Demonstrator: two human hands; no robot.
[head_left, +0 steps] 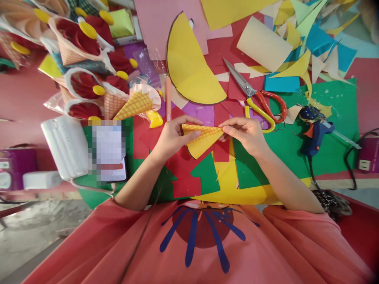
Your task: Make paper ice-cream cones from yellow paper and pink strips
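Observation:
A yellow paper cone [201, 140] with an orange grid pattern is held between both hands over a litter of red, green and yellow paper scraps. My left hand [173, 136] pinches its left end, thumb on top. At the right tip, my right hand [247, 133] grips the cone with curled fingers. Both hands are closed on the paper.
A large yellow half-circle [189, 67] lies behind the hands. Scissors [254, 96] with red and yellow handles and a blue glue gun [314, 132] lie to the right. Finished paper cones with red and yellow fillings [89, 59] pile up at the left, near a phone [108, 152].

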